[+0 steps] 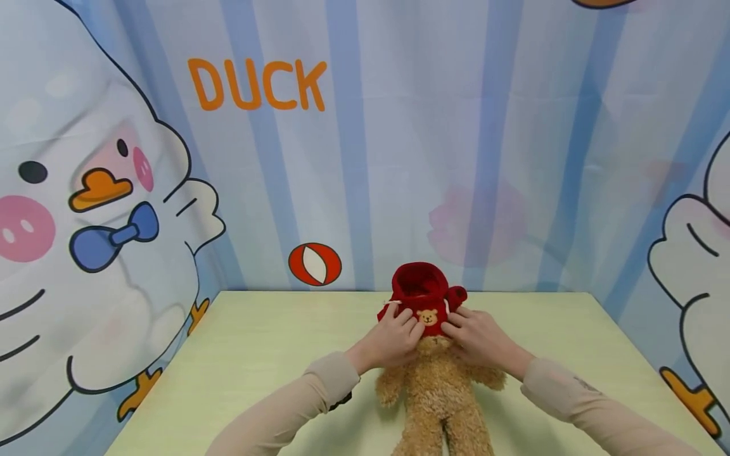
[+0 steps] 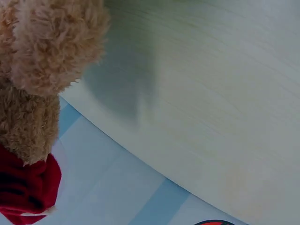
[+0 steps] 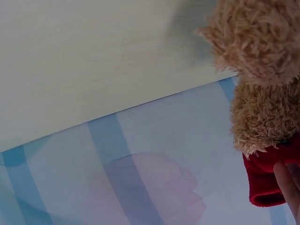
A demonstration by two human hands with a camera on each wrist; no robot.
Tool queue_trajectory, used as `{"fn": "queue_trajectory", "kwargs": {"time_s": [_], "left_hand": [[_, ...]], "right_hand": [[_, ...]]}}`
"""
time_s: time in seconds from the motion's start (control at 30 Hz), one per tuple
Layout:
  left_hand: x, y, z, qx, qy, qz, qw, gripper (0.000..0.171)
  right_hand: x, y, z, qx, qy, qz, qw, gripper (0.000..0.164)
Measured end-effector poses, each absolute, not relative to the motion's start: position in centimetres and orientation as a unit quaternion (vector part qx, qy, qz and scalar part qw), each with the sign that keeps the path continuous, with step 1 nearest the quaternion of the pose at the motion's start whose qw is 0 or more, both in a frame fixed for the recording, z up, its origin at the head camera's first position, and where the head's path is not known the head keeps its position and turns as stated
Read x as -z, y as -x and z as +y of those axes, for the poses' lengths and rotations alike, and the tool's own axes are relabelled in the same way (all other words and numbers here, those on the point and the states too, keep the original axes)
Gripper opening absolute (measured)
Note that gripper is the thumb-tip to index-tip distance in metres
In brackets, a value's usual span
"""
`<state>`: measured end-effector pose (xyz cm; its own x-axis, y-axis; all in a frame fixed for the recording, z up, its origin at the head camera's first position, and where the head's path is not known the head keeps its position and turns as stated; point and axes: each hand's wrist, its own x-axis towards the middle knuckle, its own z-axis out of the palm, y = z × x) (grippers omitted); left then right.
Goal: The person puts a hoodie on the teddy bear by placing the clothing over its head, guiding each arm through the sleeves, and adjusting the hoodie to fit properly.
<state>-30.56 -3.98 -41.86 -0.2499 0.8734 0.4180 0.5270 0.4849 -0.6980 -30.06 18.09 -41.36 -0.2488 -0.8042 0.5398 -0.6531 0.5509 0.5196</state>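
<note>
A light-brown teddy bear (image 1: pixel 439 386) lies on its back with its legs toward me. Over the top of its head sits a small red doll sweater (image 1: pixel 419 326) with a bear-face patch on its front and a wide round opening facing up. My left hand (image 1: pixel 393 339) grips the sweater's left lower edge. On the opposite side my right hand (image 1: pixel 479 335) pinches the right edge, near a short sleeve (image 1: pixel 457 296). In the right wrist view, a fingertip presses on the red cloth (image 3: pixel 265 183). Most of the bear's head is hidden by the sweater and hands.
The pale yellow-green table (image 1: pixel 274 342) ends just beyond the sweater. Behind it hangs a blue-striped cloth backdrop (image 1: pixel 393 158) with printed ducks, an orange word and a red-and-white ball. The bear's arms (image 1: pixel 390 386) spread out below my wrists.
</note>
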Motion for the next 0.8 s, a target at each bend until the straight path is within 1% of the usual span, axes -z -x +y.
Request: {"fn": "queue_trajectory", "kwargs": {"time_s": [0.1,0.23,0.27,0.33,0.4,0.43,0.47,0.53,0.57,0.63,0.67,0.7,0.73,0.77,0.8], "left_hand": [[42.0,30.3,-3.9,-0.246,0.470,-0.734,0.423,0.017],[42.2,30.1,-4.1,-0.285,0.492,-0.705,0.424,0.011],[42.3,30.0,-4.1,-0.293,0.497,-0.699,0.422,0.011],[42.4,30.0,-4.2,-0.300,0.507,-0.689,0.422,0.012],[42.5,30.1,-4.3,-0.303,0.512,-0.683,0.425,0.012],[42.6,30.2,-4.3,-0.302,0.512,-0.681,0.426,0.011],[42.7,30.3,-4.5,-0.297,0.513,-0.682,0.428,0.010],[43.0,30.5,-5.0,-0.271,0.512,-0.690,0.432,0.008],[43.2,30.6,-5.3,-0.248,0.512,-0.699,0.434,0.009],[43.7,30.9,-6.0,-0.169,0.502,-0.730,0.432,0.014],[43.8,30.9,-6.3,-0.114,0.489,-0.751,0.429,0.016],[44.0,31.0,-6.5,-0.049,0.467,-0.779,0.416,0.017],[44.1,31.0,-6.6,0.029,0.434,-0.812,0.388,0.019],[44.0,31.0,-6.5,0.122,0.390,-0.845,0.344,0.020],[43.8,31.0,-6.4,0.224,0.333,-0.870,0.288,0.020]], "right_hand": [[41.4,30.2,17.9,0.096,-0.480,-0.772,0.404,0.021],[41.8,30.4,17.7,0.106,-0.508,-0.746,0.418,0.020],[41.9,30.5,17.7,0.116,-0.514,-0.737,0.424,0.025],[42.3,30.6,17.7,0.145,-0.524,-0.720,0.431,0.040],[42.6,30.5,17.9,0.177,-0.528,-0.712,0.428,0.053],[42.7,30.4,17.9,0.187,-0.528,-0.715,0.419,0.048],[42.9,30.3,18.1,0.194,-0.526,-0.720,0.408,0.038],[43.1,30.0,18.5,0.202,-0.524,-0.731,0.387,0.010],[43.3,29.9,18.8,0.203,-0.522,-0.738,0.377,0.011],[43.6,29.6,19.4,0.199,-0.519,-0.747,0.364,0.039],[43.8,29.6,19.6,0.195,-0.519,-0.750,0.361,0.047],[43.9,29.4,19.8,0.192,-0.518,-0.753,0.358,0.052],[44.0,29.4,20.0,0.186,-0.515,-0.757,0.356,0.055],[44.1,29.4,20.1,0.177,-0.512,-0.761,0.356,0.057],[44.2,29.4,20.2,0.160,-0.510,-0.766,0.357,0.055]]}}
